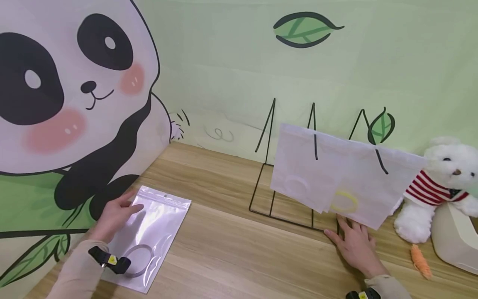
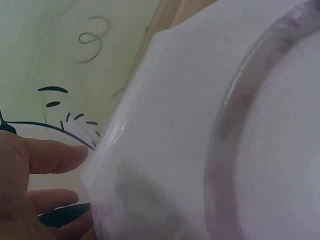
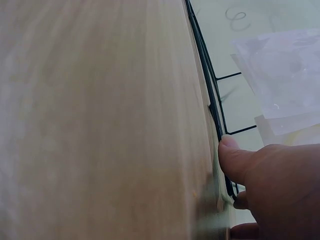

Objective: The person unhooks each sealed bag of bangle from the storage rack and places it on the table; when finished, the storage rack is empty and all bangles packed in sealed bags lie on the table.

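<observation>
A glossy white zip pouch [image 1: 160,224] with a ring shape [image 1: 152,253] showing through lies flat at the table's left; in the left wrist view the pouch [image 2: 160,125] fills much of the frame. My left hand [image 1: 116,214] rests at its upper left edge, fingers loosely extended. A black wire rack [image 1: 291,221] stands at centre right with two whitish pouches [image 1: 302,166] [image 1: 377,182] on it, the right one showing a yellow ring. My right hand [image 1: 356,245] touches the rack's front bottom wire; in the right wrist view the thumb [image 3: 235,155] lies against the wire [image 3: 212,107].
A white teddy bear [image 1: 414,222] in a striped shirt sits at the right beside a beige container [image 1: 453,245]. An orange object [image 1: 421,261] lies in front of them. A panda-print backdrop [image 1: 224,62] stands behind the wooden table [image 1: 231,249].
</observation>
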Motion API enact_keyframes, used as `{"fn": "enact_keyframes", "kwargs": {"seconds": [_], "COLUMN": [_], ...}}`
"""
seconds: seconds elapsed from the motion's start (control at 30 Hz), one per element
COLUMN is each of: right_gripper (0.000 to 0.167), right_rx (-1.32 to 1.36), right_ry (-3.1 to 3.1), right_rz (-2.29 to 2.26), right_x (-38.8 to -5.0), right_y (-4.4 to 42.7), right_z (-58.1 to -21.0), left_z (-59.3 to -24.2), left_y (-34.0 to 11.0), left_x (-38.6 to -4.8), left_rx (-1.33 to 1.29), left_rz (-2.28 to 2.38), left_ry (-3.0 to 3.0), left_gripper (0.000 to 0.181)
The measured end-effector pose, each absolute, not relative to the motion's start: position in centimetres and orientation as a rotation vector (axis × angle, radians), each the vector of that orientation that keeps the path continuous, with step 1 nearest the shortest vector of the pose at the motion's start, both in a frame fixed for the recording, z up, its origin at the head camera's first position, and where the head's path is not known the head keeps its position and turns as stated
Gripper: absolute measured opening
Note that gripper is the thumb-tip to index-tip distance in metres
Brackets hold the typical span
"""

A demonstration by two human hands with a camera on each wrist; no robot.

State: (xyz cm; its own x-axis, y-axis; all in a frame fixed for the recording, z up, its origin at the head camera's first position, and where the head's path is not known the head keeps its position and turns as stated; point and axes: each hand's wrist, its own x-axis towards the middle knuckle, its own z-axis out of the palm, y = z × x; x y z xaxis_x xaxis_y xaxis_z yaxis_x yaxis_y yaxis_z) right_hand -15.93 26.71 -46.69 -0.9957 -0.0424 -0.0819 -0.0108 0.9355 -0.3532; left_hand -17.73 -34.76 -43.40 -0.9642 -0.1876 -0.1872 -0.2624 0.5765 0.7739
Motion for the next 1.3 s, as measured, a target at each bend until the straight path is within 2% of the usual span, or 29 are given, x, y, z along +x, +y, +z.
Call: {"fn": "enact_keyframes", "kwargs": {"seconds": [0.3, 0.67, 0.93, 1.07, 1.1, 1.23, 1.3], "right_gripper": [0.091, 0.089, 0.09, 0.089, 0.089, 0.089, 0.088], "right_rx": [-0.035, -0.033, -0.028, -0.035, -0.037, -0.039, -0.038], "right_ry": [2.992, 3.008, 3.009, 3.013, 3.013, 3.017, 3.02], "right_rz": [-0.55, -0.517, -0.512, -0.521, -0.524, -0.532, -0.538], "right_x": [-16.1, -16.1, -16.1, -16.1, -16.1, -16.0, -16.0], "right_y": [26.8, 26.8, 26.7, 26.8, 26.8, 26.7, 26.7], "right_z": [-46.8, -46.9, -46.8, -46.8, -46.8, -46.8, -46.8], "left_z": [-44.2, -43.7, -43.7, -43.9, -43.9, -43.4, -42.9], "left_y": [-34.9, -34.4, -34.2, -34.3, -34.3, -34.0, -33.3], "left_x": [-17.7, -17.8, -17.8, -17.9, -17.9, -18.0, -18.2], "left_rx": [-0.314, -0.26, -0.223, -0.178, -0.172, -0.17, -0.167], "left_rz": [1.215, 1.133, 1.088, 1.031, 1.007, 0.915, 0.903], "left_ry": [2.744, 2.78, 2.822, 2.899, 2.916, 2.936, 2.945], "left_gripper": [0.077, 0.066, 0.067, 0.031, 0.029, 0.036, 0.046]}}
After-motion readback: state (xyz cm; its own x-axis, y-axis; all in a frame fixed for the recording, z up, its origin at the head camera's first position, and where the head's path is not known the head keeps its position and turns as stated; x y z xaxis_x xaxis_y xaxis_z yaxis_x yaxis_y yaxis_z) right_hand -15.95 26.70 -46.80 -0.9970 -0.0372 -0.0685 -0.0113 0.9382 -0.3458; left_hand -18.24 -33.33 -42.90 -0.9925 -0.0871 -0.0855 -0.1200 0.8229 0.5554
